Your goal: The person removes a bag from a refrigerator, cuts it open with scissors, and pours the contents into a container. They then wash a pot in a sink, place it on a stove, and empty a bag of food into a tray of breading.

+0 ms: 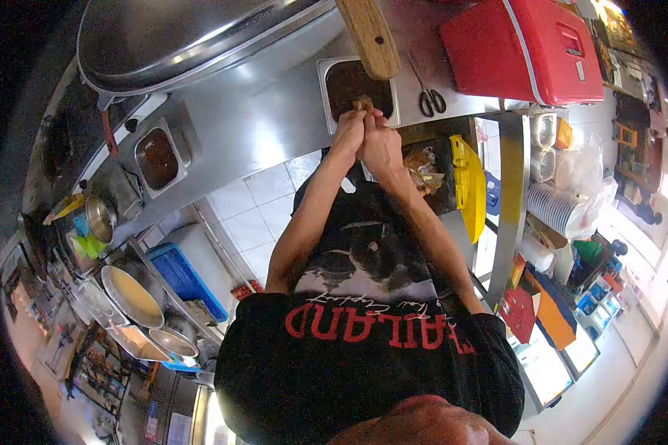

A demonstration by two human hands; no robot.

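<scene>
My left hand (349,132) and my right hand (381,146) meet at the near side of a rectangular metal pan (322,85). Dark brown contents (347,81) fill part of this pan. Both hands have their fingers pinched together around a small light-brown piece (362,103), whose kind I cannot make out. The fingertips partly cover it. A wooden board or handle (371,41) with a hole reaches over the pan's far corner. Black-handled scissors (430,102) lie just right of the pan.
A large oval metal lid (200,37) covers the counter's back left. Another metal pan (158,159) of brown contents sits at left. A red cooler box (523,59) stands at right. Below the counter are bagged items (423,170) and a yellow lid (467,189).
</scene>
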